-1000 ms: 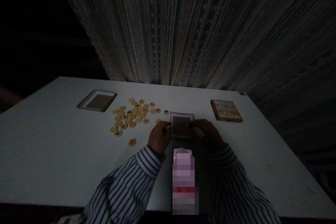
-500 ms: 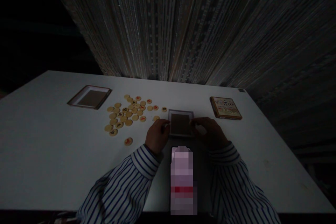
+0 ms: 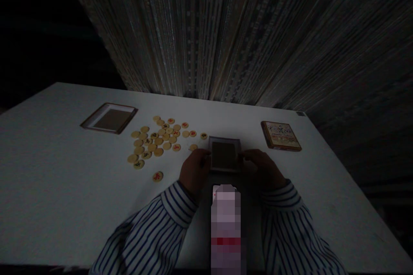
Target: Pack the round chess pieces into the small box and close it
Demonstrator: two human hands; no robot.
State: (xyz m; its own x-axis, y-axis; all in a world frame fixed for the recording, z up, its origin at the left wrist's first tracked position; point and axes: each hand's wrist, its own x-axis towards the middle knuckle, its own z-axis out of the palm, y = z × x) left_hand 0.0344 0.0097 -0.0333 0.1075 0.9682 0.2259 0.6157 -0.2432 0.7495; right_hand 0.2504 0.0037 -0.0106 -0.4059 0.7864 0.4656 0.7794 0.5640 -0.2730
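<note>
A small open shallow box (image 3: 225,154) with pale inner walls and a brown bottom lies between my hands, low over or on the white table; the dim light hides which. My left hand (image 3: 194,171) pinches its left edge, thumb and fingers curled in. On the opposite side, my right hand (image 3: 263,168) grips the right edge with its fingertips. Many round wooden Chinese chess pieces (image 3: 158,141), some marked in red or black, are scattered to the left of the box. One piece (image 3: 192,147) lies right beside my left hand's fingers.
At the far left of the white table (image 3: 80,189) sits another open shallow box (image 3: 93,122). A flat box with a printed picture lid (image 3: 281,135) lies to the right. A phone with a lit, blurred screen (image 3: 226,223) is between my forearms. Striped curtains (image 3: 200,30) hang behind.
The view has shifted slightly. Both hands stay at the box's sides, and my right hand's fingers have moved a little along its edge. The chess pieces lie as before.
</note>
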